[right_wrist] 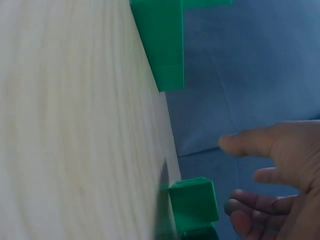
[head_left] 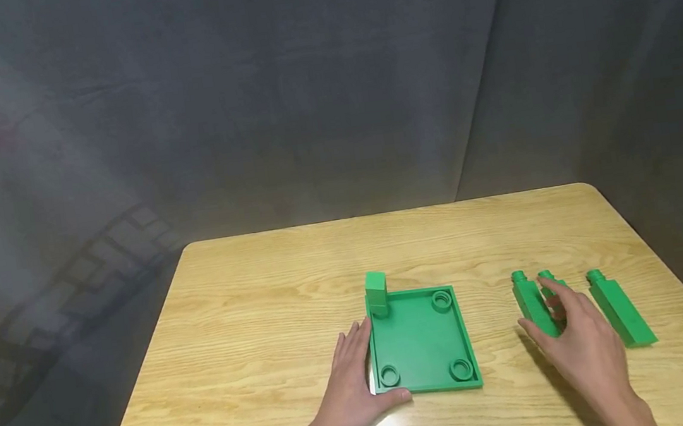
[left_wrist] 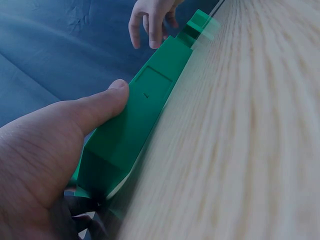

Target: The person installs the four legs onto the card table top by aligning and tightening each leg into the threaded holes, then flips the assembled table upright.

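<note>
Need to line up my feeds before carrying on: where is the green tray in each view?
Head: the green tray is low, just right of centre, beside the left hand.
Left wrist: the green tray slants through the left half, the left thumb against it.
Right wrist: the green tray appears to be the green shape cut by the top edge.
Shared landmark: the right hand, lower right, top and lower right, respectively.

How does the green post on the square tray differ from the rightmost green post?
The mounted post stands upright at one corner of the square tray; the rightmost post lies on the table. The rightmost post shows its round peg; no peg shows on the mounted post. Both are green.
</note>
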A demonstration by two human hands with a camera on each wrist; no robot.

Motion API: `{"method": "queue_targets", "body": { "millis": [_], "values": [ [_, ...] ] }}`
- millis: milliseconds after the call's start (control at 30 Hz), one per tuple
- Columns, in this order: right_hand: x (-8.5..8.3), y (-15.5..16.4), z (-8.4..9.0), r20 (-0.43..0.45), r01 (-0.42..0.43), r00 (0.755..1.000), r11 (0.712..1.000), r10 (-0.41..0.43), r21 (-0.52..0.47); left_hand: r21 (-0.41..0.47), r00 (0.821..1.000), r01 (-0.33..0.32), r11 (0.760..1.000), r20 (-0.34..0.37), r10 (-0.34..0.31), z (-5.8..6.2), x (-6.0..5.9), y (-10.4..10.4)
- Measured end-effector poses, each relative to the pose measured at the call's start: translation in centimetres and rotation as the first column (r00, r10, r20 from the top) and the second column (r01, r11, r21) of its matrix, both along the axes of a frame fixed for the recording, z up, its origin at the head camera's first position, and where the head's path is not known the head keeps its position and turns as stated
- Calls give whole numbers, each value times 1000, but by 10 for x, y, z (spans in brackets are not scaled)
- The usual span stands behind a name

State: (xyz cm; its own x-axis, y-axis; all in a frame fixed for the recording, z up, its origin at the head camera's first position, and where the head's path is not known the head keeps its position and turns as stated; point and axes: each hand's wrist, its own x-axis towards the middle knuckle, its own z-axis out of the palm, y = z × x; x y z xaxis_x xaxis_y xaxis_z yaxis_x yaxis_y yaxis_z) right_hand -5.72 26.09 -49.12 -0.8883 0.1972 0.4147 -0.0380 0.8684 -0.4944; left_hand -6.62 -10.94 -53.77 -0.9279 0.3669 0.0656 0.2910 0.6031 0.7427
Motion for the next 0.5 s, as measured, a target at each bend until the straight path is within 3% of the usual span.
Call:
{"method": "queue_targets", "body": {
  "millis": [500],
  "values": [
    [4,7,-9,109,32,993,999,-36,35,-18,1000,16,1000,-12,-16,0,-1,-1]
  ]
}}
